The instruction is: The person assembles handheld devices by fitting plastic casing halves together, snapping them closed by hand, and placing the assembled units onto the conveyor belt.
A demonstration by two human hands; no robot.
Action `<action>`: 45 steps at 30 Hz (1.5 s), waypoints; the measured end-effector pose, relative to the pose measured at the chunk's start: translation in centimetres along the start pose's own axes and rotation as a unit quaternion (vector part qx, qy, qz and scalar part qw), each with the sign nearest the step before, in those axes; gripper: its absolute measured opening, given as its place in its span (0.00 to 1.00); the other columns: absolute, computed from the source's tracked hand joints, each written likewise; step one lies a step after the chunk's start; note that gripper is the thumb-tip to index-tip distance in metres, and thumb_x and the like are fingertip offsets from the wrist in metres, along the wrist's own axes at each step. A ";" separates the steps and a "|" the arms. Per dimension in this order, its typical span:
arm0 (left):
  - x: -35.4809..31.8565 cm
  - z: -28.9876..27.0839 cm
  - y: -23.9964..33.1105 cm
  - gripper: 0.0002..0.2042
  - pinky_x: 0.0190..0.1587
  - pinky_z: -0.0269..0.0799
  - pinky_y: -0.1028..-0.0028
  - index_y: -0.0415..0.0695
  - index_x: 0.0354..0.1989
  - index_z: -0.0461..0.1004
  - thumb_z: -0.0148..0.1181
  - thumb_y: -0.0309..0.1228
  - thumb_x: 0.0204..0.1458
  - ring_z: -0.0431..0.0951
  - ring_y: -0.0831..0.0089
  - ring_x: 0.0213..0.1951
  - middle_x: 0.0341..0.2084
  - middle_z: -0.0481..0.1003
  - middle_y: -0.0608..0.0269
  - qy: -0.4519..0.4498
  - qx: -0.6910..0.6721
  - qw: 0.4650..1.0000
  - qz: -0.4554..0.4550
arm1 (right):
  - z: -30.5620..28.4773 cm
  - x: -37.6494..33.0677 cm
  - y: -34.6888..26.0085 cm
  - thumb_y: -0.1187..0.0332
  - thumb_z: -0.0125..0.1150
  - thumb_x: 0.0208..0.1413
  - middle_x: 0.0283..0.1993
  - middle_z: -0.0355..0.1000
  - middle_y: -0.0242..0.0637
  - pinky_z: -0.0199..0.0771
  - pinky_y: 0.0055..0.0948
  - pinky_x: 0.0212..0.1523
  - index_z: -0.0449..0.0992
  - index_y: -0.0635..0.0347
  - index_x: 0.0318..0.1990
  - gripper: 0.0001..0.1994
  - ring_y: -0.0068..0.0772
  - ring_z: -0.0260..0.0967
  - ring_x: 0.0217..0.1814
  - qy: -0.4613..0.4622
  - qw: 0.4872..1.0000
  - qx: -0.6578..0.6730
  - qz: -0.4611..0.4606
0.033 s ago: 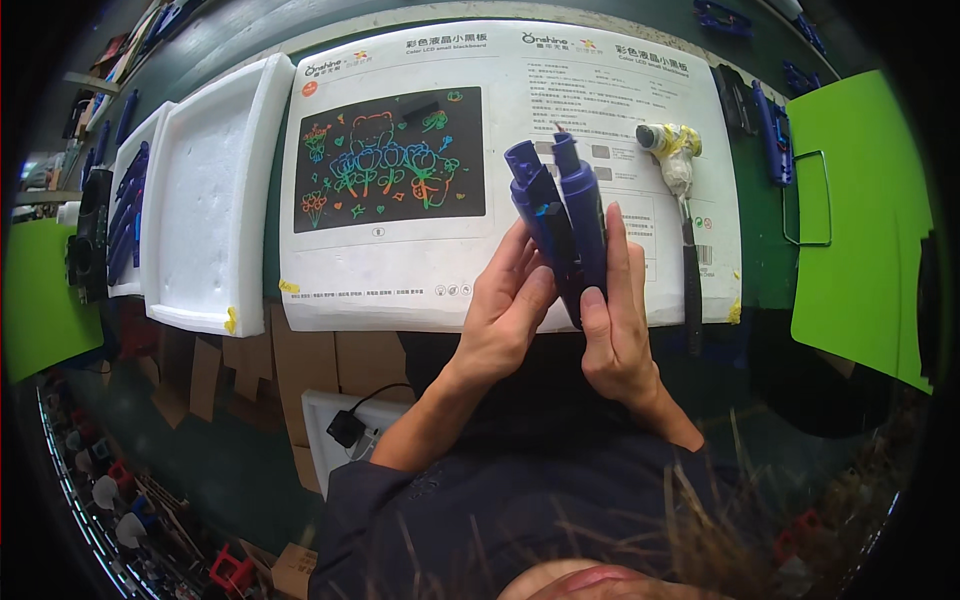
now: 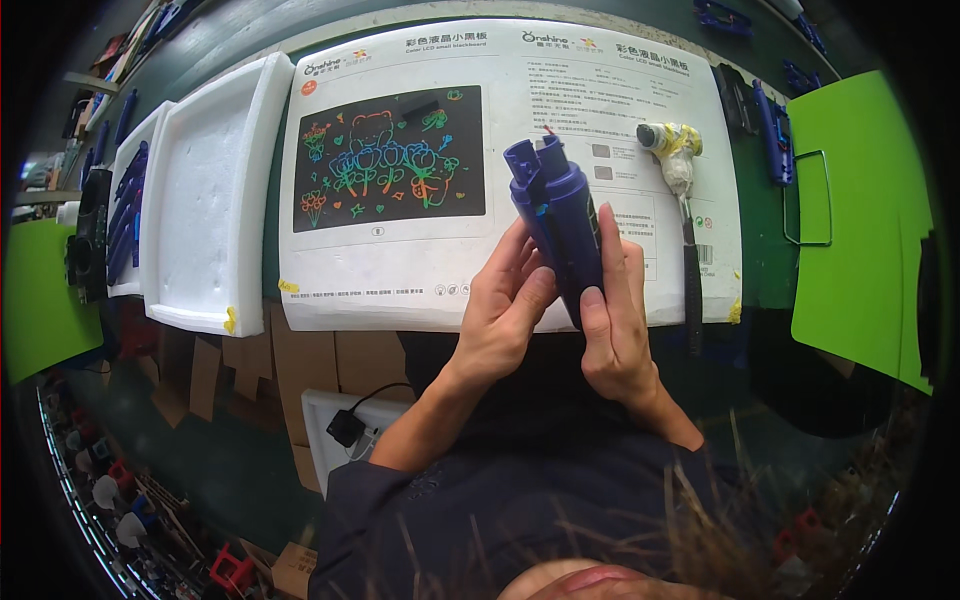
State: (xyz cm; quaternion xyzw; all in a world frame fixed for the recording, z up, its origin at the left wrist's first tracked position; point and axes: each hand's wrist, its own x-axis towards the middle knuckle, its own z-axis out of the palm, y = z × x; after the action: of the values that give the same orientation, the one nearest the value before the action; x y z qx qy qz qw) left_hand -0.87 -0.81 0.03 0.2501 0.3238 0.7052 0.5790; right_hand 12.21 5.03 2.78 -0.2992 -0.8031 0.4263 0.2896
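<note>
My left hand (image 2: 505, 325) and my right hand (image 2: 620, 340) are both closed on a blue plastic case (image 2: 567, 235), one from each side; the left thumb lies bent against its near part, while my right thumb presses near its lower end and my right forefinger points far along its right side; the case slants, its far end leaning left, with a small reddish tip poking out there; it is over the near part of a white printed sheet (image 2: 400, 260), just right of the black picture (image 2: 390, 165) on that sheet.

To the right, a hammer (image 2: 680, 170) with a wrapped head lies with its handle toward me; farther right, another blue case (image 2: 775, 140) lies beside a bright green board (image 2: 860, 230); on the left sits a white foam tray (image 2: 208, 200), a bit of yellow tape (image 2: 231, 320) at its near corner, and left of it are several blue parts (image 2: 127, 210); near me, below the sheet, is a black plug (image 2: 346, 428).
</note>
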 end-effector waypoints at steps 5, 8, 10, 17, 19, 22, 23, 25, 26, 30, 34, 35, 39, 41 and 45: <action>-0.3 -0.3 0.1 0.27 0.61 0.63 0.69 0.37 0.69 0.47 0.46 0.21 0.62 0.63 0.67 0.62 0.60 0.62 0.54 0.023 0.032 0.999 -0.008 | 0.5 0.1 0.0 0.78 0.42 0.56 0.51 0.55 0.48 0.56 0.31 0.58 0.45 0.68 0.70 0.32 0.38 0.54 0.50 -0.001 1.000 0.011 0.018; -0.2 -0.4 -0.1 0.27 0.61 0.64 0.69 0.35 0.68 0.49 0.47 0.19 0.60 0.64 0.66 0.61 0.59 0.63 0.53 0.028 0.055 0.998 0.015 | 0.5 0.1 -0.1 0.79 0.43 0.56 0.51 0.55 0.47 0.58 0.30 0.56 0.46 0.68 0.70 0.32 0.38 0.54 0.49 0.000 1.000 0.002 0.007; -0.1 -0.4 -0.3 0.27 0.60 0.64 0.69 0.35 0.68 0.50 0.48 0.18 0.60 0.64 0.66 0.61 0.59 0.64 0.53 0.028 0.080 0.996 0.033 | 0.5 0.1 -0.1 0.80 0.44 0.55 0.51 0.55 0.47 0.59 0.29 0.55 0.47 0.68 0.70 0.32 0.37 0.55 0.49 0.001 1.000 -0.009 0.000; 0.0 -0.9 0.1 0.24 0.59 0.66 0.69 0.33 0.63 0.56 0.51 0.18 0.58 0.70 0.66 0.57 0.55 0.68 0.52 0.049 0.125 0.991 0.026 | 0.3 0.4 0.4 0.83 0.53 0.54 0.54 0.54 0.46 0.65 0.31 0.52 0.53 0.61 0.69 0.34 0.37 0.58 0.48 -0.015 0.998 -0.046 -0.039; 0.0 -1.1 0.6 0.22 0.58 0.66 0.69 0.33 0.62 0.58 0.52 0.18 0.58 0.71 0.66 0.56 0.54 0.70 0.52 0.040 0.137 0.990 0.022 | 0.1 0.6 0.6 0.84 0.55 0.53 0.55 0.54 0.46 0.66 0.32 0.51 0.54 0.59 0.69 0.35 0.37 0.59 0.48 -0.009 0.998 -0.026 -0.049; 0.0 -0.9 1.5 0.21 0.55 0.69 0.70 0.34 0.60 0.60 0.52 0.18 0.58 0.72 0.68 0.54 0.51 0.72 0.52 0.020 0.197 0.980 0.030 | -1.1 0.8 1.0 0.85 0.56 0.52 0.56 0.54 0.45 0.68 0.33 0.51 0.56 0.58 0.69 0.35 0.35 0.63 0.45 -0.069 0.996 0.050 -0.030; 0.1 -0.9 1.7 0.21 0.54 0.69 0.71 0.34 0.60 0.60 0.53 0.19 0.58 0.73 0.69 0.52 0.49 0.73 0.53 0.017 0.216 0.975 0.040 | -1.3 0.7 1.1 0.85 0.56 0.52 0.56 0.54 0.45 0.68 0.33 0.51 0.56 0.58 0.69 0.35 0.35 0.63 0.45 -0.068 0.996 0.051 -0.032; 0.0 -1.0 1.9 0.20 0.52 0.70 0.72 0.35 0.60 0.61 0.53 0.19 0.58 0.74 0.70 0.50 0.48 0.73 0.53 0.016 0.237 0.970 0.053 | -1.4 0.6 1.4 0.83 0.56 0.53 0.54 0.56 0.45 0.67 0.32 0.51 0.56 0.63 0.68 0.33 0.35 0.62 0.46 -0.078 0.995 0.026 -0.052; -0.1 -1.0 1.9 0.20 0.52 0.70 0.72 0.35 0.59 0.61 0.53 0.19 0.58 0.74 0.71 0.49 0.47 0.74 0.53 0.018 0.236 0.970 0.049 | -1.4 0.5 1.2 0.83 0.56 0.53 0.54 0.56 0.45 0.67 0.32 0.51 0.56 0.63 0.68 0.33 0.35 0.62 0.46 -0.080 0.995 0.028 -0.054; -0.2 -0.5 1.8 0.20 0.50 0.71 0.74 0.34 0.59 0.62 0.54 0.21 0.58 0.75 0.73 0.47 0.46 0.74 0.54 0.041 0.206 0.977 0.036 | -1.1 0.0 0.8 0.81 0.55 0.54 0.51 0.59 0.46 0.66 0.30 0.51 0.57 0.70 0.67 0.30 0.36 0.62 0.46 -0.032 0.995 -0.039 -0.091; -0.3 -0.5 1.6 0.20 0.50 0.71 0.74 0.33 0.60 0.62 0.54 0.22 0.59 0.74 0.72 0.47 0.47 0.74 0.54 0.036 0.196 0.979 0.033 | -0.5 -0.1 0.4 0.81 0.53 0.56 0.51 0.59 0.45 0.66 0.28 0.49 0.58 0.70 0.66 0.28 0.35 0.61 0.46 0.016 0.994 -0.043 -0.094; -0.3 -0.5 1.7 0.20 0.50 0.71 0.74 0.32 0.60 0.62 0.54 0.22 0.59 0.74 0.72 0.47 0.47 0.74 0.54 0.036 0.191 0.980 0.043 | -0.4 -0.2 0.3 0.81 0.53 0.56 0.51 0.59 0.45 0.66 0.28 0.49 0.58 0.70 0.66 0.28 0.35 0.61 0.46 0.014 0.995 -0.041 -0.092; -0.2 -0.6 1.6 0.20 0.51 0.69 0.74 0.32 0.60 0.62 0.54 0.25 0.60 0.74 0.72 0.48 0.48 0.74 0.54 0.027 0.181 0.982 0.053 | -0.3 -0.2 -0.1 0.80 0.52 0.57 0.53 0.57 0.45 0.68 0.27 0.46 0.59 0.69 0.65 0.26 0.32 0.61 0.45 0.013 0.998 -0.016 -0.054; -0.1 -0.7 1.3 0.20 0.51 0.69 0.74 0.32 0.60 0.62 0.54 0.25 0.60 0.73 0.72 0.49 0.48 0.74 0.54 0.031 0.168 0.984 0.046 | -0.4 -0.1 -0.3 0.80 0.52 0.58 0.53 0.56 0.44 0.68 0.27 0.46 0.60 0.69 0.65 0.26 0.30 0.61 0.45 0.014 0.998 -0.015 -0.051; -0.2 -0.7 1.3 0.20 0.52 0.69 0.75 0.32 0.60 0.62 0.54 0.26 0.61 0.73 0.72 0.50 0.49 0.74 0.54 0.031 0.155 0.987 0.040 | -0.4 -0.1 -0.5 0.80 0.52 0.58 0.54 0.54 0.44 0.68 0.26 0.45 0.61 0.69 0.65 0.25 0.29 0.60 0.44 0.014 0.999 -0.013 -0.048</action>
State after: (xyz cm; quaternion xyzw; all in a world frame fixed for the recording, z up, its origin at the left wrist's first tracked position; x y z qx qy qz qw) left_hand -2.19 -1.24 0.50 0.3271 0.4366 0.6765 0.4947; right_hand 12.45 4.97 3.39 -0.2696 -0.8177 0.3974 0.3173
